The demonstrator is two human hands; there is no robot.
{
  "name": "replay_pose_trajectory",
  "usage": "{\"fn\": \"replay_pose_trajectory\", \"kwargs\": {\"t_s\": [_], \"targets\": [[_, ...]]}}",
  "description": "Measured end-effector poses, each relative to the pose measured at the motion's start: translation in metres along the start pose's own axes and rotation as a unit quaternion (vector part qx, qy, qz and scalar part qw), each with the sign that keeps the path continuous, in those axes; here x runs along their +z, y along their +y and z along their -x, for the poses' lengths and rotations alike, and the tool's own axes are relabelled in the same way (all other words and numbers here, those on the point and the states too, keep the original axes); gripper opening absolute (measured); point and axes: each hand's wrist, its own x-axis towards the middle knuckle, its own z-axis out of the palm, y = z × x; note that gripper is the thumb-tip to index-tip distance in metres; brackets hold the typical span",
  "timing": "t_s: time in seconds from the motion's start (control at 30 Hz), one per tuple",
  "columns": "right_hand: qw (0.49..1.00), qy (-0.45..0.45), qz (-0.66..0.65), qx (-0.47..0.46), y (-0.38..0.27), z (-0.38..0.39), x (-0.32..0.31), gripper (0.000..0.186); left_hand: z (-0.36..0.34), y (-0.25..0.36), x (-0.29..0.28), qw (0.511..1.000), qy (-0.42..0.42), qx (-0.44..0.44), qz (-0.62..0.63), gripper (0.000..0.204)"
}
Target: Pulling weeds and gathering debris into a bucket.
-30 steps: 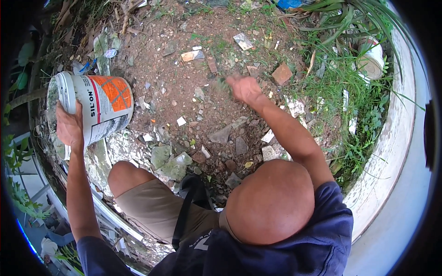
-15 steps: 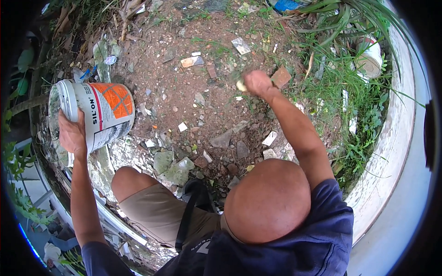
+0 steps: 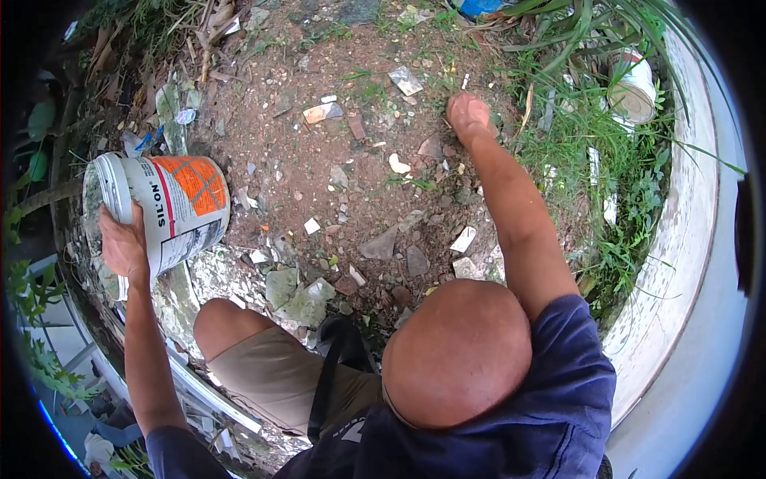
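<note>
My left hand (image 3: 124, 246) grips the rim of a white plastic bucket (image 3: 152, 190) with an orange label. It lies tipped on its side, mouth to the left, the fingers partly hidden inside the mouth. My right arm reaches out over the soil, and my right hand (image 3: 469, 116) is closed low against the ground by sparse grass. Whatever its fingers hold, if anything, is hidden beneath them. Nearer to me than that hand, a pale chip (image 3: 399, 164) lies on the dirt beside a small green weed (image 3: 413, 183).
Broken tile pieces (image 3: 322, 112) and stones litter the soil. Tall grass (image 3: 550, 172) runs along a white wall (image 3: 666, 263) on the right, with another white bucket (image 3: 633, 89) lying there. Mossy slabs (image 3: 299, 295) sit near my knees; white strips lie at lower left.
My right hand has moved up and slightly right, away from the pale chip it was beside, and down to the ground. My left hand keeps its hold on the bucket.
</note>
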Motion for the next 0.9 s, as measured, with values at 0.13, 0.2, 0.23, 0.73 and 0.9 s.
{"fn": "replay_pose_trajectory", "kwargs": {"t_s": [0.13,0.2,0.23,0.73,0.9], "targets": [[0.996,-0.071,-0.025,-0.044,-0.001,0.021,-0.030,0.025,0.001,-0.002,0.002,1.000,0.011,0.004,0.009,0.062],[0.981,-0.127,-0.097,-0.110,-0.014,0.041,-0.035,0.024,-0.001,-0.004,0.003,1.000,0.016,0.000,0.015,0.062],[0.966,-0.141,-0.132,-0.172,-0.022,0.054,-0.033,0.023,-0.001,-0.004,0.002,1.000,0.015,-0.001,0.017,0.062],[0.823,0.020,-0.536,0.187,0.069,0.060,-0.068,0.043,0.001,-0.002,0.001,1.000,-0.008,-0.005,0.016,0.064],[0.955,-0.035,-0.273,0.111,0.059,0.049,-0.033,0.046,0.000,-0.004,0.000,0.999,-0.019,-0.007,0.027,0.064]]}}
